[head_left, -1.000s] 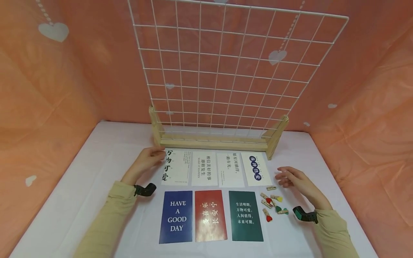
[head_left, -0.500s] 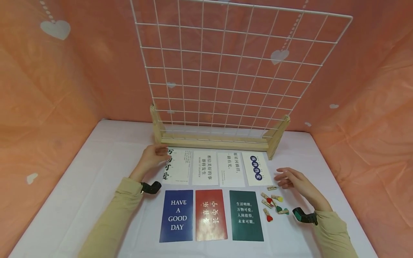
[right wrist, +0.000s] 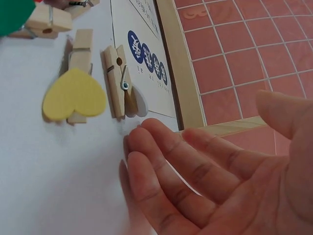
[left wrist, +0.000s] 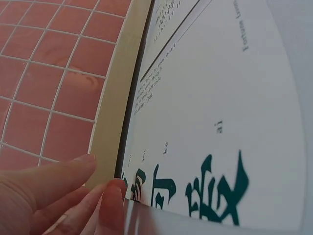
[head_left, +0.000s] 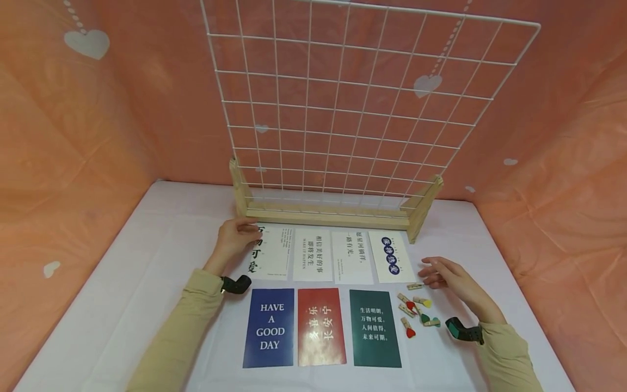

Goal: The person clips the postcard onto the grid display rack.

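In the head view, my left hand (head_left: 232, 243) is at the upper left corner of a white card (head_left: 274, 256) with large dark characters. The left wrist view puts its fingertips (left wrist: 113, 193) at the edge of that same card (left wrist: 234, 103); no firm pinch on it shows. My right hand (head_left: 453, 279) hovers palm inward beside several wooden clothespins (head_left: 414, 286) with coloured hearts, its fingers (right wrist: 146, 183) loosely extended and holding nothing. Close to those fingers in the right wrist view are a clothespin (right wrist: 115, 81) and another with a yellow heart (right wrist: 74, 95).
A white wire grid (head_left: 338, 103) stands in a wooden base (head_left: 328, 218) behind the cards. More white cards (head_left: 313, 255) fill the back row. Blue (head_left: 269, 328), red (head_left: 321, 326) and green (head_left: 375, 328) cards lie in front on the white tablecloth (head_left: 147, 261).
My left hand has moved right and now overlaps the left white card's corner. The right hand stays almost where it was. The view has shifted slightly.
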A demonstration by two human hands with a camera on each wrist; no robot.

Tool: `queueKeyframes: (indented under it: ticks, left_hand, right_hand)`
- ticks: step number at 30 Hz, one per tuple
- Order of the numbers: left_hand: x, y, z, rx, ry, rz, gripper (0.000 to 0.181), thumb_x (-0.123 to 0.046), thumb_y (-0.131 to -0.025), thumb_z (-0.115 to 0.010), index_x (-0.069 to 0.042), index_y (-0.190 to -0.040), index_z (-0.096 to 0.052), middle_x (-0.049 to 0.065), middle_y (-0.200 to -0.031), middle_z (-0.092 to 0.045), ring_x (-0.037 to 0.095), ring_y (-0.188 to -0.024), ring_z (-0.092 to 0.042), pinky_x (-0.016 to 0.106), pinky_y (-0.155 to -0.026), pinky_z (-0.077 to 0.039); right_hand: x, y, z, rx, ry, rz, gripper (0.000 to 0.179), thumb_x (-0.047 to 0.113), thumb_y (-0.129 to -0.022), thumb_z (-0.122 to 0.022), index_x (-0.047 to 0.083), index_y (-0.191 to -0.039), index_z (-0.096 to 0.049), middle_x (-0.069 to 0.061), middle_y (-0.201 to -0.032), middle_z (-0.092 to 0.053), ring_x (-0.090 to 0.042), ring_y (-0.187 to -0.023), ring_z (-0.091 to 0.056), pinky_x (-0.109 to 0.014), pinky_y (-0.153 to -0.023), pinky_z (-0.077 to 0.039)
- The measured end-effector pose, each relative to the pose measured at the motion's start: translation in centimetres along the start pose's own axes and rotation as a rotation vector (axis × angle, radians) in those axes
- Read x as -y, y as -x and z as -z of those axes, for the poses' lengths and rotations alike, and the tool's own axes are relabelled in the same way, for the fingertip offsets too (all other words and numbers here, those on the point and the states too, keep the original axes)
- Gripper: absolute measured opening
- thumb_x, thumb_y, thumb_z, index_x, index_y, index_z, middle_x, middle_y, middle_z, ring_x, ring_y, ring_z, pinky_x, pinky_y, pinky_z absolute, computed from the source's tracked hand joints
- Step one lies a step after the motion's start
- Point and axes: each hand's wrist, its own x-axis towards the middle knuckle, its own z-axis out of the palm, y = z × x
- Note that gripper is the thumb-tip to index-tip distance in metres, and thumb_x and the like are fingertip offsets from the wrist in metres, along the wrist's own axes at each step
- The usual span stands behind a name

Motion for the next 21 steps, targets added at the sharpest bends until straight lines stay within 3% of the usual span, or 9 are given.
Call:
queueKeyframes:
  ticks: [6,14,21]
  left_hand:
    - [-0.17,-0.11,-0.37,0.021,0.041,0.063,0.043,0.003,-0.081,-0.072,0.012,-0.12,-0.058,0.024,-0.091,-0.068,0.009,-0.056,-0.061,0.02,-0.054,-0.053]
    - [0.12,-0.36,-0.46,0.028,0.0,0.122,0.043,-0.001,-0.082,-0.072,0.012,-0.121,-0.058,0.018,-0.084,-0.069,0.007,-0.055,-0.061,0.018,-0.053,-0.051]
    - [0.01,0.06,-0.34,0.052,0.037,0.135,0.042,0.0,-0.084,-0.071,0.014,-0.12,-0.056,0.011,-0.073,-0.067,0.01,-0.054,-0.062,0.021,-0.051,-0.053]
  right_hand:
    - [-0.1,-0.05,-0.08,-0.001,-0.003,-0.001,0.053,0.034,-0.106,-0.034,-0.009,-0.136,-0.039,-0.026,-0.116,-0.059,-0.03,-0.097,-0.061,-0.026,-0.081,-0.054]
    - [-0.31,-0.01,0.04,0.0,-0.009,0.0,0.054,0.034,-0.106,-0.033,-0.01,-0.136,-0.038,-0.026,-0.117,-0.059,-0.029,-0.098,-0.061,-0.026,-0.082,-0.054]
    - [-0.6,0.1,0.06,0.005,-0.031,0.015,0.053,0.032,-0.106,-0.032,-0.012,-0.135,-0.038,-0.029,-0.116,-0.058,-0.025,-0.096,-0.062,-0.027,-0.081,-0.054]
